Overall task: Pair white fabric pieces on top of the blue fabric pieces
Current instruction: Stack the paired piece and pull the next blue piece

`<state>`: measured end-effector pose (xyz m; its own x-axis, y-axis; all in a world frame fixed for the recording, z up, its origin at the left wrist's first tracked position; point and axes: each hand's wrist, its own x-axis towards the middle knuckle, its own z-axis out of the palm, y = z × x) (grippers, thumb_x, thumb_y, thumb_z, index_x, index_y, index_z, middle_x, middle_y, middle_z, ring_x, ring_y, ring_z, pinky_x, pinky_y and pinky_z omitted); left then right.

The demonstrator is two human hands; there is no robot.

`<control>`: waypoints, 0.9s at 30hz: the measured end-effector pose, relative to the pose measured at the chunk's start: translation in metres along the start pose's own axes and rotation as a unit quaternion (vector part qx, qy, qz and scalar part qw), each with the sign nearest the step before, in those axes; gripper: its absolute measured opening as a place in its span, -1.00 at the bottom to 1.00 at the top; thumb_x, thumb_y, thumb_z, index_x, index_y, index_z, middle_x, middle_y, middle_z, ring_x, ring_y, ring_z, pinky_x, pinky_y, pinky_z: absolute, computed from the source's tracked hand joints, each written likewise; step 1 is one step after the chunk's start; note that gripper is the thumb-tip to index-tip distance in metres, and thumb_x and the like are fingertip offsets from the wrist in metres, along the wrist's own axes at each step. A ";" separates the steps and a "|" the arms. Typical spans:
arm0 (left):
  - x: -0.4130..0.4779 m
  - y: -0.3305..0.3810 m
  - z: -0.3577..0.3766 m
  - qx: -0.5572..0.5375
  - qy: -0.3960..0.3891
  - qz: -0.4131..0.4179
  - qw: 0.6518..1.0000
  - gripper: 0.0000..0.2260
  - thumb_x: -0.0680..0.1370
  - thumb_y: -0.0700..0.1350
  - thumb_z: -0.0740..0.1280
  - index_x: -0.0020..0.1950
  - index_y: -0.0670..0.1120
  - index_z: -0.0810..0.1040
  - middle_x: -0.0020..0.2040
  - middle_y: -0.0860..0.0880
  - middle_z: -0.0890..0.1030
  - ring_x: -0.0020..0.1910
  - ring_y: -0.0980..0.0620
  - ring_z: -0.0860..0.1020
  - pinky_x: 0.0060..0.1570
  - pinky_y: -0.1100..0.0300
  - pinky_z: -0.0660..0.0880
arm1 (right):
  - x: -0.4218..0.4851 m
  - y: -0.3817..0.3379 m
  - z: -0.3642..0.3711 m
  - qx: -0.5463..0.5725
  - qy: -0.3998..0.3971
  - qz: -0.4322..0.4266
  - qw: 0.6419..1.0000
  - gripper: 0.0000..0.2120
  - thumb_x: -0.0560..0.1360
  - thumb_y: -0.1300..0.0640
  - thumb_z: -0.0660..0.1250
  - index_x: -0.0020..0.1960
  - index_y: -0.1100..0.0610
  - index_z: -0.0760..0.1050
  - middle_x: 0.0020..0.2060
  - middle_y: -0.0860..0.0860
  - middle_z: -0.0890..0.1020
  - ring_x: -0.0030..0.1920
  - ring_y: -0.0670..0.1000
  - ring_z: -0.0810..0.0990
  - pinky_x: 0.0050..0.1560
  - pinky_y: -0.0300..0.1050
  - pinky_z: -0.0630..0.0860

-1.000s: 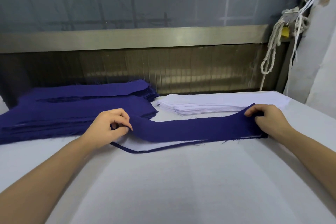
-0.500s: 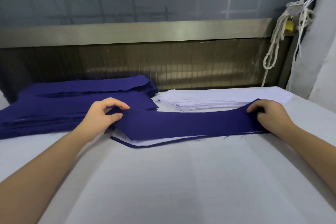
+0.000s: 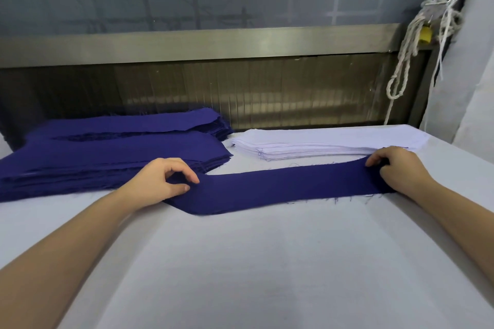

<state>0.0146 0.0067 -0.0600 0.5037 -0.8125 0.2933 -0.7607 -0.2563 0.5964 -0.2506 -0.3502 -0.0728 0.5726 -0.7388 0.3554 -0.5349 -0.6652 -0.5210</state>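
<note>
Here the white-covered table (image 3: 267, 262) spreads wide in front of me, running back to a metal rail (image 3: 213, 45) along the wall. At the far left lie the blue fabric stacks (image 3: 107, 157), one pile behind the other, their frayed edges facing me. Just to their right, against the back edge, sits the white fabric stack (image 3: 320, 141), lower and narrower, its layered edge turned toward me. In front of both, a single blue strip (image 3: 280, 187) lies flat across the table, stretched from left to right between my hands, with loose threads along its near edge. My left hand (image 3: 160, 181) pinches the strip's left end between curled forefinger and thumb, just beside the nearer blue pile. My right hand (image 3: 395, 168) has its fingers curled down onto the strip's right end, gripping it close to the white stack's corner. A knotted rope (image 3: 401, 67) hangs at the far right.
</note>
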 end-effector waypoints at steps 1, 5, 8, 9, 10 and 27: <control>0.001 0.000 0.000 0.005 -0.002 -0.001 1.000 -0.74 0.42 -0.38 0.43 -0.16 0.00 0.66 -0.10 0.04 0.62 -0.08 0.23 0.56 -0.05 0.45 0.43 | 0.000 -0.001 -0.001 0.000 0.007 0.000 1.000 -0.62 0.35 0.54 0.08 -0.16 0.19 0.57 -0.16 0.07 0.54 -0.10 0.05 0.45 -0.06 -0.18 0.33; 0.001 0.000 0.001 0.004 -0.015 0.003 1.000 -0.75 0.43 -0.38 0.42 -0.16 -0.02 0.66 -0.10 0.01 0.62 -0.09 0.23 0.57 -0.02 0.44 0.45 | 0.000 -0.001 -0.002 -0.015 0.014 0.000 1.000 -0.62 0.35 0.54 0.09 -0.12 0.24 0.60 -0.16 0.08 0.54 -0.10 0.05 0.45 -0.05 -0.17 0.35; 0.000 0.000 0.001 0.018 -0.021 0.013 1.000 -0.74 0.43 -0.38 0.42 -0.15 -0.01 0.66 -0.09 0.02 0.61 -0.08 0.22 0.56 -0.02 0.45 0.44 | 0.001 -0.001 0.000 -0.035 -0.011 0.000 0.999 -0.62 0.36 0.53 0.09 -0.09 0.24 0.61 -0.14 0.10 0.56 -0.09 0.07 0.47 -0.05 -0.17 0.36; 0.000 0.001 0.000 0.026 -0.022 0.016 0.999 -0.74 0.43 -0.38 0.42 -0.15 0.00 0.66 -0.08 0.04 0.61 -0.06 0.22 0.56 -0.01 0.44 0.44 | 0.001 0.000 0.000 -0.040 -0.018 0.001 0.999 -0.61 0.36 0.53 0.09 -0.09 0.23 0.61 -0.12 0.11 0.58 -0.07 0.08 0.48 -0.05 -0.16 0.37; 0.000 0.001 0.001 0.035 -0.021 0.020 0.999 -0.74 0.43 -0.37 0.42 -0.14 0.01 0.65 -0.06 0.05 0.60 -0.04 0.22 0.55 0.01 0.43 0.43 | 0.001 0.000 0.001 -0.041 -0.024 0.002 0.999 -0.60 0.36 0.52 0.09 -0.09 0.21 0.60 -0.10 0.12 0.60 -0.04 0.11 0.50 -0.04 -0.15 0.39; 0.005 0.008 -0.001 0.208 -0.087 -0.018 0.974 -0.63 0.50 -0.14 0.38 0.26 0.16 0.46 0.06 0.28 0.46 0.12 0.20 0.44 0.13 0.32 0.32 | -0.003 -0.002 -0.001 -0.205 -0.048 0.078 0.974 -0.65 0.49 0.16 0.20 0.27 0.08 0.41 0.18 0.13 0.50 0.22 0.21 0.33 0.17 0.03 0.22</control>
<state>0.0117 0.0011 -0.0525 0.4832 -0.8665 0.1251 -0.8625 -0.4466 0.2381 -0.2513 -0.3468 -0.0722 0.5096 -0.8337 0.2125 -0.8122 -0.5477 -0.2011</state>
